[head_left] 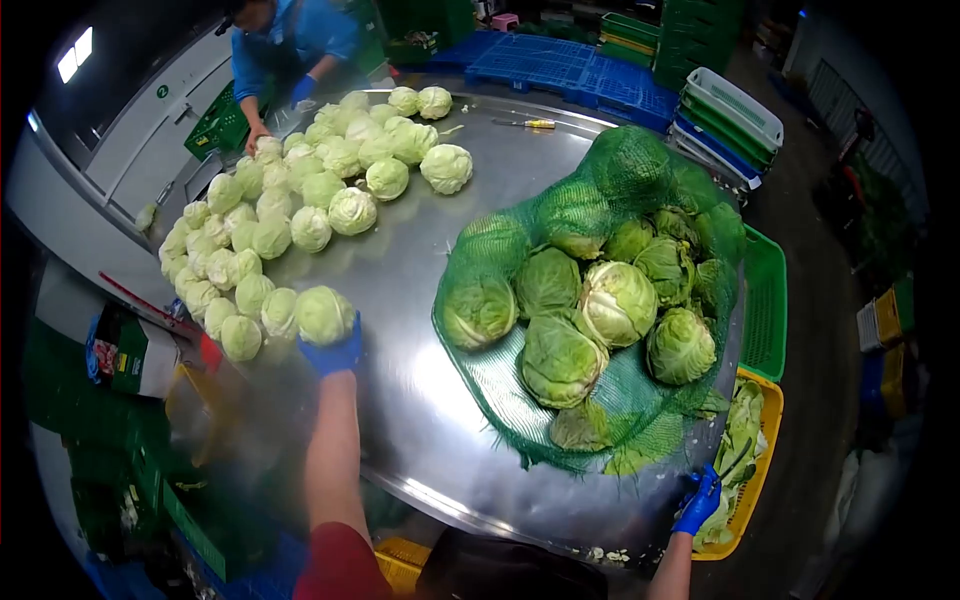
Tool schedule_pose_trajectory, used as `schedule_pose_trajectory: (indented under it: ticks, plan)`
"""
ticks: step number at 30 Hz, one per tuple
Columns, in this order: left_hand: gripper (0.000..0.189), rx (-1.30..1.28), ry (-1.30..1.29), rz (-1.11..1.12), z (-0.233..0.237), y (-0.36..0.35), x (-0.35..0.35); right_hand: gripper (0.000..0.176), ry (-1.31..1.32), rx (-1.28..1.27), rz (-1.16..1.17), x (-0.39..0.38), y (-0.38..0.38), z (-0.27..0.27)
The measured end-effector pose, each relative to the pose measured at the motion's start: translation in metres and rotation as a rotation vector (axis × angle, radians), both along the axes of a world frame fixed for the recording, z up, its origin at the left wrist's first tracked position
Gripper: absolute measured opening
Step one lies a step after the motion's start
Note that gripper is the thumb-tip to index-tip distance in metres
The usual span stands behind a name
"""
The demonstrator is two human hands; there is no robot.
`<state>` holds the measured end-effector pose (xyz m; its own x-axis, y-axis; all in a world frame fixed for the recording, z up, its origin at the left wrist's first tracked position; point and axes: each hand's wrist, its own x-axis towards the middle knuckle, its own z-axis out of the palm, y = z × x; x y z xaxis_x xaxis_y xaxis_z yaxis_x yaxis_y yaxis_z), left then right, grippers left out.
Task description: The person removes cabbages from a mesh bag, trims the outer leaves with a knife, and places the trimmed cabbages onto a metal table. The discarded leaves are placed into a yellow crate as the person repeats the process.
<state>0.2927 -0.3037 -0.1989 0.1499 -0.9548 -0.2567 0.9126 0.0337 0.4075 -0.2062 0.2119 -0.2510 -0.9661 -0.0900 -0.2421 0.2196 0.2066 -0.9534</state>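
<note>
My left hand (335, 350), in a blue glove, is wrapped round the lower side of a pale trimmed cabbage (324, 315) at the near edge of a large group of pale cabbages (270, 237). In my right hand (699, 500), also blue-gloved, is a knife (738, 460) with a dark, thin blade, over the table's right corner beside a yellow crate (768, 425) of loose leaves (738, 440). Between my hands, farther back, a green net bag (480, 385) lies open with leafy green cabbages (562, 360) in it.
A co-worker in blue (290, 45) reaches to the cabbages at the back left. Another knife (525, 124) lies on the metal table (400, 400) at the back. Stacked crates (730, 115) and a green crate (765, 300) stand along the right edge.
</note>
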Motion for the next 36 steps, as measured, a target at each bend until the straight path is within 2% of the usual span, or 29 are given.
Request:
schedule_pose_trajectory:
  ticks: [3,6,7,8,9,11,12,14,16,17,18,20,21,22,24,25,26,27,28,31,32,34,35,36]
  plan:
    - [0.073,0.117,-0.023,0.069,0.018,-0.066,0.003,0.023,-0.040,0.043,0.000,0.004,0.003,0.020]
    - [0.080,-0.132,0.012,0.055,0.001,-0.148,0.043,0.023,0.007,-0.007,-0.012,-0.013,0.030,-0.022]
    - [0.082,-0.226,0.009,0.041,0.004,-0.171,0.053,0.024,-0.026,0.002,0.003,-0.007,0.028,-0.014]
    - [0.085,-0.346,0.032,-0.001,0.041,-0.172,0.038,0.024,-0.035,-0.020,0.010,0.001,0.018,-0.002]
    - [0.079,-0.185,-0.083,0.179,0.068,-0.166,0.011,0.024,-0.039,-0.025,-0.041,0.012,0.008,0.007]
    - [0.071,-0.293,-0.240,-0.009,0.085,-0.172,-0.008,0.021,-0.134,0.001,-0.089,0.024,-0.004,0.022]
    - [0.060,-0.201,-0.261,-0.055,0.130,-0.136,-0.061,0.021,-0.142,-0.004,-0.072,0.027,-0.006,0.021]
    - [0.058,-0.274,-0.399,-0.281,0.143,-0.112,-0.106,0.020,-0.179,-0.013,-0.051,0.033,-0.019,0.033]
    - [0.055,-0.552,-0.433,-0.714,0.126,-0.097,-0.136,0.021,-0.220,-0.030,-0.026,0.038,-0.030,0.047]
    - [0.057,-0.559,-0.570,-0.803,0.128,-0.071,-0.167,0.021,-0.224,-0.041,-0.002,0.037,-0.031,0.047]
    - [0.057,-0.764,-0.593,-0.886,0.124,-0.038,-0.200,0.022,-0.226,-0.052,0.024,0.035,-0.032,0.048]
    - [0.058,-0.741,-0.705,-1.175,0.126,0.021,-0.266,0.019,-0.189,-0.126,0.082,0.033,-0.043,0.065]
    - [0.050,-0.693,-0.702,-1.252,0.127,0.059,-0.298,0.018,-0.084,-0.104,0.124,0.027,-0.055,0.065]
    - [0.042,-0.783,-0.852,-1.308,0.122,0.089,-0.325,0.019,-0.007,-0.235,0.192,0.020,-0.066,0.059]
    - [0.041,-0.584,-0.821,-1.512,0.088,0.136,-0.371,0.024,0.196,-0.203,0.389,0.013,-0.103,0.080]
    - [0.048,-0.300,-0.742,-1.495,0.065,0.160,-0.391,0.027,0.202,-0.116,0.468,0.007,-0.116,0.078]
    - [0.055,-0.219,-0.822,-1.441,0.036,0.175,-0.409,0.030,0.173,-0.100,0.485,0.003,-0.132,0.078]
    - [0.057,-0.222,-0.886,-1.382,0.031,0.191,-0.423,0.037,0.313,0.065,0.490,-0.003,-0.143,0.070]
    - [0.060,-0.224,-0.948,-1.317,0.027,0.202,-0.436,0.044,0.238,0.159,0.486,-0.011,-0.148,0.071]
    - [0.056,-0.368,-0.864,-1.128,0.001,0.212,-0.462,0.046,-0.044,0.127,0.401,-0.043,-0.152,0.055]
    - [0.058,-0.328,-0.895,-1.121,0.001,0.210,-0.468,0.047,-0.143,0.080,0.409,-0.055,-0.152,0.058]
    - [0.059,-0.328,-0.967,-0.958,0.001,0.217,-0.482,0.050,-0.296,-0.006,0.414,-0.069,-0.152,0.058]
    - [0.059,-0.302,-1.037,-0.946,-0.015,0.208,-0.487,0.052,-0.327,-0.050,0.433,-0.075,-0.157,0.052]
    - [0.059,-0.280,-1.090,-0.872,-0.064,0.188,-0.497,0.054,-0.340,-0.091,0.447,-0.081,-0.165,0.043]
